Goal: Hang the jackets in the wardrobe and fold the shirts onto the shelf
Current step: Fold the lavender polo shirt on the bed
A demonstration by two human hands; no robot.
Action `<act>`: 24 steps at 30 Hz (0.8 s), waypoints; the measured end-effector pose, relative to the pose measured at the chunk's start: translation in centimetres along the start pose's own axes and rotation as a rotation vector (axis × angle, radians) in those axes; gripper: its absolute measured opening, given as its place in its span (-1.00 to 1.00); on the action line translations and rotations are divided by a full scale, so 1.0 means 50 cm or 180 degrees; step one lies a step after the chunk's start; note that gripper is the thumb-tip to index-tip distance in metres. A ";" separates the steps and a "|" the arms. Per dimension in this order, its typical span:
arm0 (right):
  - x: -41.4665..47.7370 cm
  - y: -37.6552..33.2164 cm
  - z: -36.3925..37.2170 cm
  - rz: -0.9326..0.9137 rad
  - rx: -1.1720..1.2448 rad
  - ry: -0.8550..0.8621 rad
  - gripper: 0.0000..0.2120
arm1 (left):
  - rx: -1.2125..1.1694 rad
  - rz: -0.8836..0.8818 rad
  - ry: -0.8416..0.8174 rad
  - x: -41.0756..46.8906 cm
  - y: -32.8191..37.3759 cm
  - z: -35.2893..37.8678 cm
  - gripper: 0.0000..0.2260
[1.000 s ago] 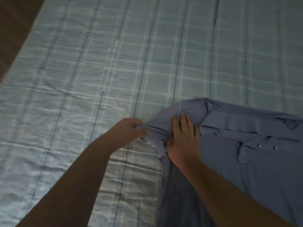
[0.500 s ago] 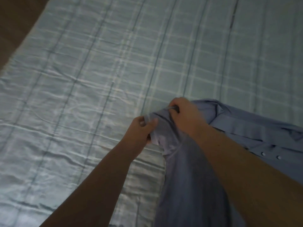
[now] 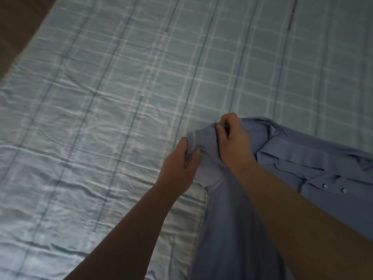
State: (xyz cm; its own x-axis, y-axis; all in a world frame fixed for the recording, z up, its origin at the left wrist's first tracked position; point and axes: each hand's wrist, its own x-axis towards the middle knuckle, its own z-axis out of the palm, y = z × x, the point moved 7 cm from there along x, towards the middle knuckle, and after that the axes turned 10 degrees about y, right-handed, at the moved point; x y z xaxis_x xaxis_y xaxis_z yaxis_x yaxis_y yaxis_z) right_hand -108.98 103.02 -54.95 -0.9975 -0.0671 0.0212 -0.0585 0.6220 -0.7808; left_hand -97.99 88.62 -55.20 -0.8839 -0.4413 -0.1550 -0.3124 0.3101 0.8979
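A bed fills nearly the whole view, covered by one pale blue checked sheet (image 3: 101, 118), creased in long wrinkles across its left half. At the far upper left, a strip of brown floor (image 3: 14, 27) shows beyond the sheet's edge.

Two bare forearms reach in from the bottom edge. The left hand (image 3: 177, 168) is closed in a pinch: its thumb lies on top of a bunched edge of cloth and its fingers curl underneath, so the fabric is caught between them.

That cloth belongs to a single blue shirt (image 3: 232, 229), which lies on the right side of the bed. Its body runs down to the bottom edge of the view, and its lifted corner stands up off the sheet between the two hands.

Just to the right, and a little farther up the bed, the right hand (image 3: 234, 142) is curled tightly round the top of the same raised fold, its knuckles bent over the cloth.

Right of that hand, the shirt's one collar (image 3: 302, 156) lies flat. Below it, two small white buttons (image 3: 325, 186) sit side by side on the front band.
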 end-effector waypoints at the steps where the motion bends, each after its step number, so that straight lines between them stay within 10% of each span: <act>1: -0.001 -0.004 -0.002 -0.0030 0.0020 0.0048 -0.84 | 0.0055 0.0065 0.0111 0.002 0.002 -0.010 -0.86; 7: -0.015 -0.041 -0.006 -0.0300 -0.0083 0.0415 -0.98 | 0.0372 -0.0023 0.0598 0.001 0.009 -0.051 -0.85; 11: -0.048 0.000 0.077 -0.0684 -0.1404 -0.0601 -0.51 | 0.0903 -0.1083 0.0369 -0.003 -0.077 -0.054 -0.89; 18: -0.152 0.023 -0.016 -0.0488 -0.1479 0.0115 -0.46 | 0.1028 -0.1112 0.0153 -0.019 -0.067 -0.043 -0.89; 24: -0.167 0.101 0.023 -0.0203 -0.2505 -0.0417 -0.34 | 0.1012 -0.0663 0.0418 -0.019 -0.041 -0.039 -0.92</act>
State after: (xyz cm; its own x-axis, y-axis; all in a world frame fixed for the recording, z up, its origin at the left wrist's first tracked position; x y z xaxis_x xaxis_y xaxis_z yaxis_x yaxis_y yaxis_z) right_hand -100.89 105.84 -59.80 -0.9814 -0.1819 -0.0605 -0.1746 0.9785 -0.1099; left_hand -95.81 86.76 -56.09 -0.7447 -0.6198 -0.2477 -0.5904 0.4388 0.6774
